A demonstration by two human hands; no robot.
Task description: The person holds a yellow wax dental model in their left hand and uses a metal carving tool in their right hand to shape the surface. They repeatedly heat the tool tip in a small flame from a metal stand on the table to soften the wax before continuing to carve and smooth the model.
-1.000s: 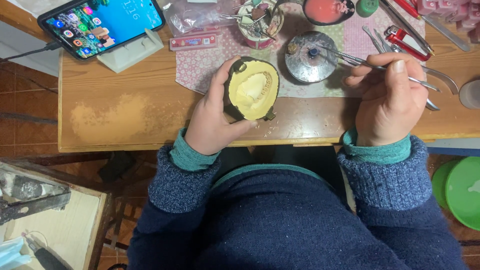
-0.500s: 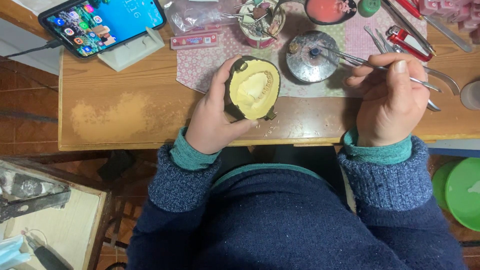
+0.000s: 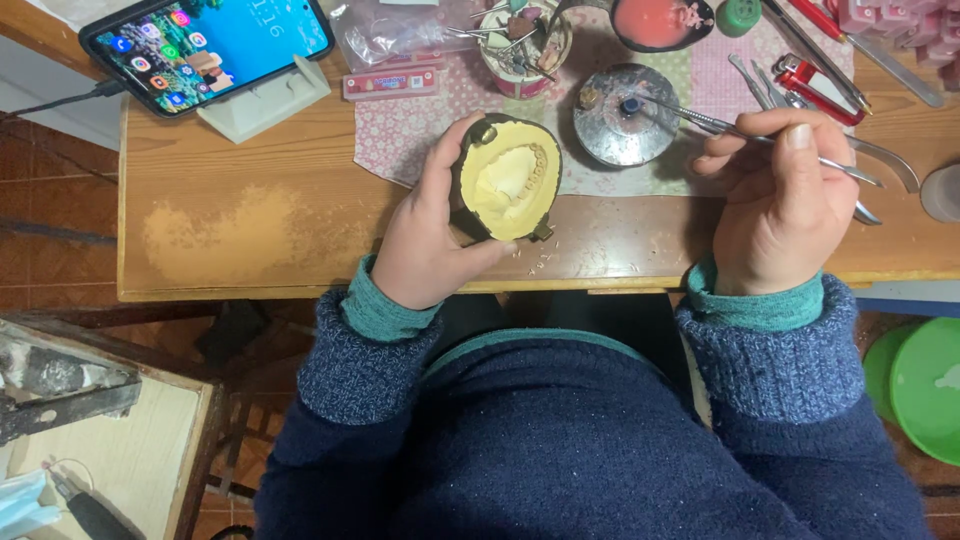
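Note:
My left hand (image 3: 425, 240) grips a dark metal flask (image 3: 468, 160) filled with yellow plaster (image 3: 510, 180) that shows a row of tooth shapes. It rests at the front edge of the wooden table (image 3: 240, 220). My right hand (image 3: 775, 205) pinches a thin metal spatula (image 3: 700, 122) whose tip reaches onto a small round metal dish (image 3: 625, 115) to the right of the flask.
A phone (image 3: 205, 45) leans on a white stand at the back left. Behind the flask are a patterned cloth (image 3: 400, 130), a cup of tools (image 3: 520, 40) and a pink-filled bowl (image 3: 660, 22). Red-handled pliers (image 3: 810, 80) lie at right, green bowls (image 3: 925, 385) below the table.
The flask has turned slightly in my left hand. My right hand has shifted a little, with the spatula tip still at the metal dish.

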